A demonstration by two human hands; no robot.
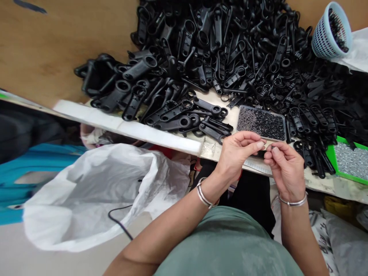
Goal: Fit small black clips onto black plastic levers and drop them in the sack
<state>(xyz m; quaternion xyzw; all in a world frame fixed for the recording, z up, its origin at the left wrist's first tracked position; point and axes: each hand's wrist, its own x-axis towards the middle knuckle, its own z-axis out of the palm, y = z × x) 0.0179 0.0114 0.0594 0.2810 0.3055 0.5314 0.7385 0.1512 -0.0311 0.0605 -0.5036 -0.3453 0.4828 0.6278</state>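
Note:
My left hand (237, 151) is closed in a pinch, thumb against forefinger; whatever sits between the tips is too small to make out. Close beside it, my right hand (284, 166) also pinches, with a tiny dark piece (272, 147) just showing at its fingertips. Below and between the fingers lies a black part (260, 154), partly hidden by both hands. Right behind the hands stands a clear shallow box (261, 122) filled with small black and greyish pieces.
Black plastic arm-like parts (218, 46) are heaped across the table. A light blue basket (327, 34) stands back right, a green tray (352, 159) of small silvery pieces at right. White foam (129, 128) lines the left edge. Below it hangs an open white sack (86, 191).

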